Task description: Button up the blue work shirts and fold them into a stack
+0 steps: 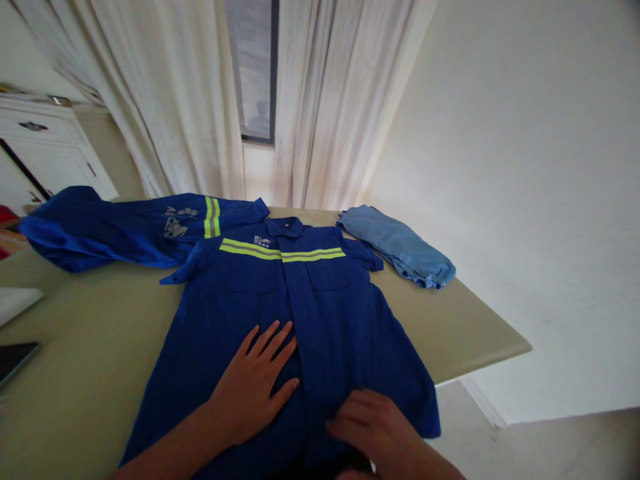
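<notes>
The near blue shirt (pixel 330 320) is overhanging the near edge of the counter (pixel 475 327). The left hand (pixel 253 390) is resting flat, fingers spread; the right hand (pixel 373 427) is blurring, fingers bent, grip unclear. A sharp tug there could be dragging the cloth crooked.

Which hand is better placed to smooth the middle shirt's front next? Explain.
Probably the left hand: it lies flat and spread on the middle shirt, beside its front flap. The right hand is curled and blurred, lower down.

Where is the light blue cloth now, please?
In the head view, the light blue cloth lies on the table at right, beside the spread blue shirt and near the wall.
</notes>
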### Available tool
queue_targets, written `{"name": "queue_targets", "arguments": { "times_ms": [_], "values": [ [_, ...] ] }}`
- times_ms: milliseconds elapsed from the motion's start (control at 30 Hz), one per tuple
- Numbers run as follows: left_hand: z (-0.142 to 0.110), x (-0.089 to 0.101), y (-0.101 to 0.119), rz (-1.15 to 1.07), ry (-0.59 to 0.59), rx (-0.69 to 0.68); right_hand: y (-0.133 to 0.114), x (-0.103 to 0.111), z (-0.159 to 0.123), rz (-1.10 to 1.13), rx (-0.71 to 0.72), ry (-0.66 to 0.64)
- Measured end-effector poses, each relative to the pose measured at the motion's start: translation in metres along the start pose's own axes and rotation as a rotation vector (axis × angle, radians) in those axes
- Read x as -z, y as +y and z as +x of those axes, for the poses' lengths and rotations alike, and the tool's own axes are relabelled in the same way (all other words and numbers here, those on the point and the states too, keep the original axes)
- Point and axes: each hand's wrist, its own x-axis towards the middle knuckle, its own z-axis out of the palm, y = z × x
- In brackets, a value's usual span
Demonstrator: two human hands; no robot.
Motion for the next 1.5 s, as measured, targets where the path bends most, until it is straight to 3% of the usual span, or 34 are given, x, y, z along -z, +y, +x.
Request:
{"name": "queue_targets", "arguments": {
  "times_ms": [67,133,267,367,500,600,700,767,867,1000,1133,1367,1500],
  "values": [
    [-0.004,0.001,0.008,-0.016,0.008,0.008,0.013,0.015,0.042,0.034,-0.121,0.050],
    [-0.008,0.001,0.015,-0.017,0.018,0.009,0.032,0.015,0.097,0.016,-0.257,0.149],
    [-0.023,0.000,0.022,0.009,0.010,0.008,0.078,-0.020,0.206,-0.138,-0.573,0.178],
    [-0.031,0.002,0.024,0.011,-0.008,-0.007,0.110,-0.046,0.249,-0.172,-0.686,0.132],
    [-0.014,0.019,0.023,-0.057,-0.049,0.035,0.150,-0.056,0.253,0.007,-0.712,0.243],
    [0.038,0.037,0.008,-0.146,-0.072,0.168,0.177,-0.058,0.246,0.276,-0.703,0.390],
    [0.111,0.041,-0.032,-0.147,-0.001,0.293,0.193,-0.063,0.245,0.454,-0.696,0.464],
    [0.155,0.033,-0.064,-0.104,0.060,0.423,0.198,-0.065,0.245,0.504,-0.698,0.504],
    [0.189,0.009,-0.102,-0.069,0.096,0.496,0.204,-0.065,0.245,0.537,-0.729,0.618],
    [0.188,-0.019,-0.119,-0.043,0.124,0.386,0.214,-0.064,0.243,0.730,-0.744,0.760],
    [0.182,-0.023,-0.119,-0.103,0.114,0.263,0.220,-0.062,0.244,0.894,-0.732,0.851],
    [0.184,-0.018,-0.118,-0.105,0.112,0.237,0.221,-0.043,0.241,0.958,-0.665,0.858],
    [0.183,-0.019,-0.119,-0.144,0.097,0.206,0.221,-0.040,0.237,0.960,-0.634,0.761]
  ]
}}
